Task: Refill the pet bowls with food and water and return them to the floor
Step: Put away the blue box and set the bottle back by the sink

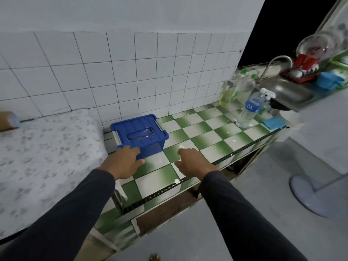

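Left hand (122, 162): fingers straight, tips against front of blue lidded box (140, 133), holding nothing; right hand (194, 162): fingers relaxed, loose, over green-and-white checked counter (216, 132), nothing held. Box sat at counter's left end by tiled wall, lid on w/ clear handle. Farther right: water bottle (249, 110) upright near counter's front edge, blue cloth (273, 123) beside it, then sink (288, 91) w/ tap.

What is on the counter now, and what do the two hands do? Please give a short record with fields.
surface: green-and-white tiled counter
container: blue lidded box, lid on, against the wall
bottle: clear water bottle, upright, near the sink
left hand: fingers at the box's front, grip unclear
right hand: over bare tiles, holds nothing
pet bowls: none in view
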Demonstrator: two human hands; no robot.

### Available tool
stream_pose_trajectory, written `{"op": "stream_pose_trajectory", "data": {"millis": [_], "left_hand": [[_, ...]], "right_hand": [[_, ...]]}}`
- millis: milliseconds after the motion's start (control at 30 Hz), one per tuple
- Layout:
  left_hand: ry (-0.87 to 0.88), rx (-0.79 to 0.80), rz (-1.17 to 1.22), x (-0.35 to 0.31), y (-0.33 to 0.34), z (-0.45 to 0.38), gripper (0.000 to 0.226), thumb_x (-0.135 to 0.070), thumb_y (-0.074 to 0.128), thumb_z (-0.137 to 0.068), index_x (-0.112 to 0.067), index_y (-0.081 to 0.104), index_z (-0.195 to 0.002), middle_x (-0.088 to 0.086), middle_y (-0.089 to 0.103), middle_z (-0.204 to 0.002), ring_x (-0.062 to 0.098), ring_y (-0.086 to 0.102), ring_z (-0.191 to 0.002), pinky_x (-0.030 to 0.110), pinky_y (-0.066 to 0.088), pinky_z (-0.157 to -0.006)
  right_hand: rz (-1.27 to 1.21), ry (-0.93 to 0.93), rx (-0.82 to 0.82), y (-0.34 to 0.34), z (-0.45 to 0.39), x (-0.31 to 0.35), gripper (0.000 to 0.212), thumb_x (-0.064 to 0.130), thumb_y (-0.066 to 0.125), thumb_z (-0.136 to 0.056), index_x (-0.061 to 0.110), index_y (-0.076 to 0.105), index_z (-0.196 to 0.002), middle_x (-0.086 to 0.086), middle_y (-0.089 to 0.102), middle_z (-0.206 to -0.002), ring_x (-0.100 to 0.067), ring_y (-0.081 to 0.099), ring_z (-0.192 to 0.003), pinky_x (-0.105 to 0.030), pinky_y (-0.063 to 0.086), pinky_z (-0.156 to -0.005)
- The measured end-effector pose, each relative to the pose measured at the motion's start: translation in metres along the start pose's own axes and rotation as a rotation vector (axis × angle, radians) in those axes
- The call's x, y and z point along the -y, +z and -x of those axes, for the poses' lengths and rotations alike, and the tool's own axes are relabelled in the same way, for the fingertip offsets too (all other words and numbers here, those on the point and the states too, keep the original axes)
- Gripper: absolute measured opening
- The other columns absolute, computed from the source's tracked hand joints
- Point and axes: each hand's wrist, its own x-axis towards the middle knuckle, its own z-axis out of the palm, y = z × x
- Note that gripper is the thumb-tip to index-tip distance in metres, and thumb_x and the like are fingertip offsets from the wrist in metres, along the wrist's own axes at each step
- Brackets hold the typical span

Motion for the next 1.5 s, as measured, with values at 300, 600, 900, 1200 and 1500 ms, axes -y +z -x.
{"op": "stream_pose_trajectory", "data": {"millis": [300, 600, 900, 1200, 1500], "left_hand": [[-0.099, -0.006, 0.048, 0.027, -0.012, -0.064, 0.048, -0.053, 0.046, -0.103, -0.019, 0.054, -0.136, 0.011, 0.055, -0.130, 0.029, 0.056, -0.114, 0.044, 0.051, -0.096], [-0.236, -0.012, 0.096, 0.051, -0.009, -0.100, 0.050, -0.050, 0.048, -0.103, -0.018, 0.051, -0.141, 0.012, 0.053, -0.131, 0.028, 0.056, -0.114, 0.042, 0.051, -0.097], [-0.380, -0.089, 0.174, 0.058, -0.009, -0.132, 0.055, -0.049, 0.049, -0.103, -0.017, 0.045, -0.148, 0.012, 0.042, -0.149, 0.033, 0.049, -0.129, 0.044, 0.045, -0.105], [-0.510, -0.224, 0.307, 0.062, 0.020, -0.151, 0.064, -0.044, 0.054, -0.103, -0.019, 0.033, -0.159, 0.016, 0.036, -0.159, 0.035, 0.043, -0.139, 0.048, 0.038, -0.116], [-0.620, -0.265, 0.453, 0.067, 0.039, -0.165, 0.066, -0.047, 0.051, -0.103, -0.027, 0.027, -0.161, 0.023, 0.036, -0.156, 0.039, 0.042, -0.139, 0.046, 0.037, -0.115]], "right_hand": [[-0.013, -0.083, 0.051, -0.014, -0.087, 0.002, 0.040, 0.034, 0.052, -0.101, 0.015, 0.052, -0.136, -0.010, 0.060, -0.133, -0.030, 0.058, -0.117, -0.038, 0.048, -0.093], [-0.046, -0.192, 0.101, -0.017, -0.161, 0.016, 0.040, 0.034, 0.053, -0.100, 0.013, 0.052, -0.134, -0.011, 0.060, -0.132, -0.030, 0.058, -0.115, -0.039, 0.050, -0.095], [-0.040, -0.331, 0.138, -0.017, -0.238, 0.014, 0.035, 0.037, 0.053, -0.100, 0.013, 0.055, -0.125, -0.012, 0.058, -0.122, -0.028, 0.056, -0.104, -0.038, 0.050, -0.088], [-0.027, -0.434, 0.166, 0.001, -0.295, -0.005, 0.060, 0.044, 0.049, -0.103, 0.016, 0.031, -0.153, -0.020, 0.044, -0.138, -0.038, 0.049, -0.123, -0.047, 0.046, -0.105], [-0.209, -0.366, 0.177, 0.037, -0.319, -0.013, 0.070, 0.057, 0.043, -0.100, 0.034, 0.013, -0.158, -0.017, 0.039, -0.136, -0.035, 0.053, -0.118, -0.045, 0.051, -0.101]]}}
